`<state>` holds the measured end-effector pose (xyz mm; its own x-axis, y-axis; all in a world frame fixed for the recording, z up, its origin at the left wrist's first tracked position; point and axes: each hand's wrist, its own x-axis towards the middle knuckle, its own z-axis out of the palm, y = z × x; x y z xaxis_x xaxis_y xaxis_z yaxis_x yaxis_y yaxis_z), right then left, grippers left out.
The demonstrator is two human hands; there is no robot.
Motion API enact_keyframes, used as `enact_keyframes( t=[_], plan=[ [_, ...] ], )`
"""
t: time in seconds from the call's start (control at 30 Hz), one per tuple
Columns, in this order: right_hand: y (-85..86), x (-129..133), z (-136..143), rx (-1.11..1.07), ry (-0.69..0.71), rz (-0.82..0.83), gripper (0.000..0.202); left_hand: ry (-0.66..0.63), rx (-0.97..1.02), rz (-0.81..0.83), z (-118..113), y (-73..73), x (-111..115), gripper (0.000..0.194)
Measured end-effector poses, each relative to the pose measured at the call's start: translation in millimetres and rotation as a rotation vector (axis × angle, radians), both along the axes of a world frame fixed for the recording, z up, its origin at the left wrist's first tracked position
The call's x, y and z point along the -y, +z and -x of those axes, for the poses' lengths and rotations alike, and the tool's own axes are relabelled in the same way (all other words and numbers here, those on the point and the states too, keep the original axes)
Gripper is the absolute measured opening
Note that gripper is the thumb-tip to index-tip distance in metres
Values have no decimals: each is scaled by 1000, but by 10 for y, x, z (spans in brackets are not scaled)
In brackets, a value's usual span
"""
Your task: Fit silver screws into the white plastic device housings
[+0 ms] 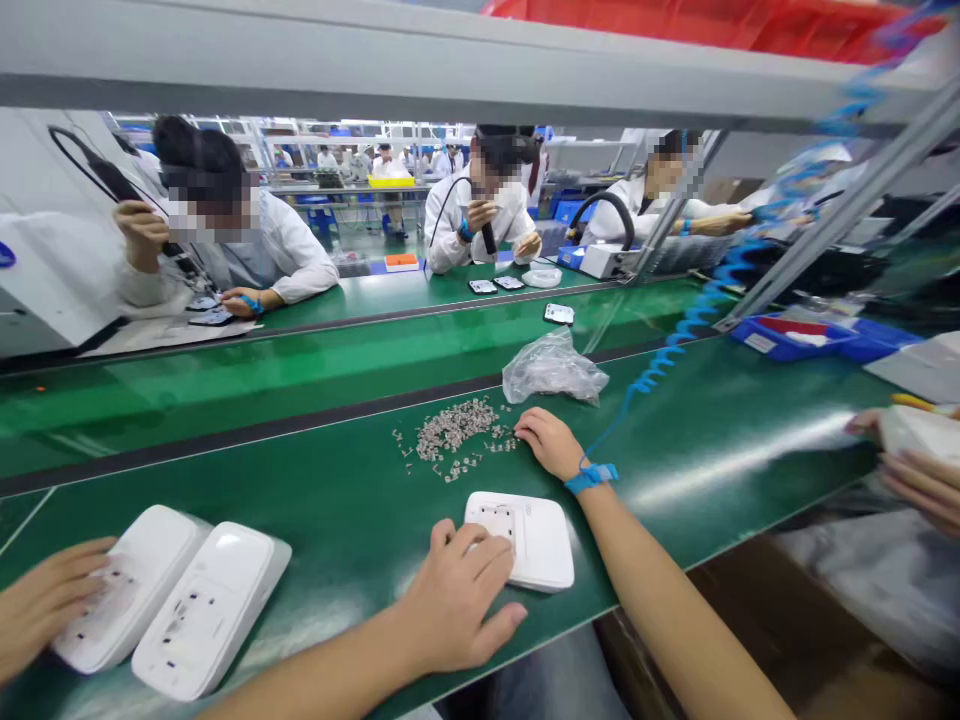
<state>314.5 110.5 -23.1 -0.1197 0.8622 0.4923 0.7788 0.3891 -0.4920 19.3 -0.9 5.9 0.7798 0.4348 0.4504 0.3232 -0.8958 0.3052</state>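
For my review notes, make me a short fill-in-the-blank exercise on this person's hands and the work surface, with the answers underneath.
1. The left hand rests on a casing whose colour is ____.
2. The nearest blue strap is on the camera wearer's ____ wrist.
3. Beside the right hand, a pile of small parts lies on a work surface coloured ____.
4. At far left, a co-worker's hand touches one of ____ casings lying side by side.

Missing words: white; right; green; two.
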Motion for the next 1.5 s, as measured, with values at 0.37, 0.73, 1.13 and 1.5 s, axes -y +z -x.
enact_keyframes(
  t=[0.37,0.73,1.13,1.5],
  plan=[
    [217,321,-46,-292,-221,-97,31,-96,-65,-144,5,-7,5,49],
    [1253,843,385,66,156,149,9,-111,-94,-247,16,-13,-25,44],
    [840,1132,678,642,311,123,29,-122,-120,-407,-24,-33,46,49],
    [684,1163,834,579,219,18,21,-109,-95,-387,-32,-53,47,44]
  ],
)
